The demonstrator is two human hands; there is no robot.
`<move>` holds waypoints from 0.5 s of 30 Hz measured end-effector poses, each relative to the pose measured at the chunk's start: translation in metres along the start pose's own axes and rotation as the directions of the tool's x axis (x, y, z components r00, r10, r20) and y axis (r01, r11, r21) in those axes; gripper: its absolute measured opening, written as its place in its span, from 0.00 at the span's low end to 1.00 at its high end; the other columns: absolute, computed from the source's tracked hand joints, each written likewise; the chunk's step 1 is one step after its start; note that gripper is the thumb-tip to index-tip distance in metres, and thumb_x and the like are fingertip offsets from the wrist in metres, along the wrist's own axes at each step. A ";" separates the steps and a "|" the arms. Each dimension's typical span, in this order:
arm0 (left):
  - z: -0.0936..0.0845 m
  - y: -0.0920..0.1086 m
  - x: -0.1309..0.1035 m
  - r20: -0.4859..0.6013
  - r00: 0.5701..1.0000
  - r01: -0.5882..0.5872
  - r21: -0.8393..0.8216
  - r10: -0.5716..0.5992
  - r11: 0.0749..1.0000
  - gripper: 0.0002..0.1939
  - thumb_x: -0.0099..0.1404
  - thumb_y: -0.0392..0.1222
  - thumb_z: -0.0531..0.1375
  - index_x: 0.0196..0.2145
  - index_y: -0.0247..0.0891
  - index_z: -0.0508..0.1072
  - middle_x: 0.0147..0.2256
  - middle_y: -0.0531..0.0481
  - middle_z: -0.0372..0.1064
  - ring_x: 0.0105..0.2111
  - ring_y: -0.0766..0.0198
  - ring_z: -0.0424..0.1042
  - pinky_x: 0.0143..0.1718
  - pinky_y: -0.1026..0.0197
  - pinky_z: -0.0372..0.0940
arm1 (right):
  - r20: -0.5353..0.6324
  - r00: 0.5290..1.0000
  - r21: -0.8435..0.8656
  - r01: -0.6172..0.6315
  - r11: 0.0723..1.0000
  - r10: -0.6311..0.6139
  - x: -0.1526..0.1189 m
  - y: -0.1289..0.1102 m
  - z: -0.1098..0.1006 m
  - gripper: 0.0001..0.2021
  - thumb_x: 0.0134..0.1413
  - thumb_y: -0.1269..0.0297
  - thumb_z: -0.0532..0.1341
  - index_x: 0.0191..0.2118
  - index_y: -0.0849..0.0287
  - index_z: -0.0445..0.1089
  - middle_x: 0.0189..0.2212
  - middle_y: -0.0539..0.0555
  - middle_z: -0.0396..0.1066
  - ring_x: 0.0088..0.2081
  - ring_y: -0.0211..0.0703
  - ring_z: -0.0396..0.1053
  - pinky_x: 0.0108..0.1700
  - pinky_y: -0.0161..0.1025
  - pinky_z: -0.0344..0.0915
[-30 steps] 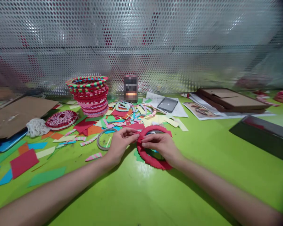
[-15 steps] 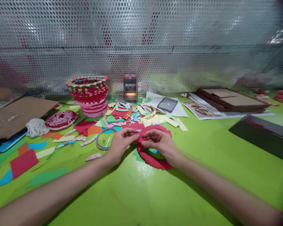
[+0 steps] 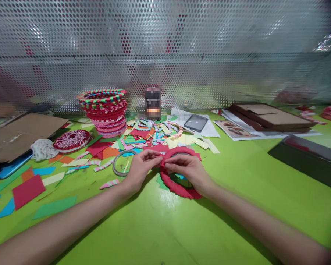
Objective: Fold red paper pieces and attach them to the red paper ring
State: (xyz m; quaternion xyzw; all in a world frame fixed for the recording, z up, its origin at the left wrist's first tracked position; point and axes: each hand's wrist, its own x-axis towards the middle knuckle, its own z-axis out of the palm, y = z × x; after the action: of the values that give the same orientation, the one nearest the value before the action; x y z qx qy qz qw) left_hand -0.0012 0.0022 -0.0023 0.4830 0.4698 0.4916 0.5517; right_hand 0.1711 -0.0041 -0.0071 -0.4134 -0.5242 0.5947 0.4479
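Observation:
A red ring with a ridged edge (image 3: 179,190) lies near the middle of the green table, with bits of blue and green paper showing through and beside it. My left hand (image 3: 143,165) is at the ring's left edge, its thumb and fingers pinched together; what is between the fingertips is too small to tell. My right hand (image 3: 191,170) reaches over the ring from the right, thumb and index finger closed at its left rim. A grey ring (image 3: 114,165) lies just left of my left hand, partly hidden by it.
Stacked coloured rings (image 3: 106,114) stand at the back left, near a white yarn bundle (image 3: 43,149). Paper scraps (image 3: 29,191) cover the left and centre. A tablet (image 3: 195,123), brown boxes (image 3: 276,119) and a black case (image 3: 306,158) lie to the right.
The fingers of my right hand have shifted slightly at the red ring's left rim. My left hand has hardly moved.

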 end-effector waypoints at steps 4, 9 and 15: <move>0.001 0.002 -0.001 0.023 1.000 0.005 0.014 -0.005 1.000 0.13 0.49 0.42 0.69 0.31 0.34 0.74 0.26 0.52 0.72 0.27 0.67 0.69 0.33 0.63 0.65 | -0.008 1.000 -0.018 0.010 1.000 -0.011 -0.001 -0.001 0.000 0.09 0.40 0.65 0.71 0.32 0.58 0.78 0.30 0.53 0.77 0.32 0.41 0.73 0.40 0.41 0.69; 0.001 0.002 0.000 0.009 1.000 0.005 0.010 -0.005 1.000 0.13 0.48 0.42 0.69 0.32 0.35 0.75 0.28 0.51 0.72 0.27 0.66 0.70 0.34 0.62 0.66 | -0.041 0.999 -0.015 -0.004 1.000 0.004 -0.001 -0.001 0.000 0.09 0.38 0.63 0.72 0.30 0.58 0.78 0.29 0.54 0.77 0.31 0.42 0.74 0.41 0.44 0.70; 0.000 0.002 0.000 0.038 0.999 0.025 -0.013 -0.025 1.000 0.13 0.50 0.42 0.68 0.34 0.36 0.76 0.30 0.50 0.75 0.29 0.65 0.71 0.36 0.61 0.66 | -0.009 0.999 0.045 -0.034 0.998 0.034 -0.002 -0.001 0.000 0.13 0.33 0.64 0.74 0.31 0.59 0.78 0.30 0.54 0.78 0.33 0.44 0.76 0.44 0.44 0.71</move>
State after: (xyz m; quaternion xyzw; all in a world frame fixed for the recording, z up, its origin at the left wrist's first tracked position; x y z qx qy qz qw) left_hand -0.0011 0.0026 -0.0005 0.4826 0.4619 0.4784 0.5699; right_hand 0.1714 -0.0056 -0.0056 -0.4152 -0.5013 0.6118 0.4495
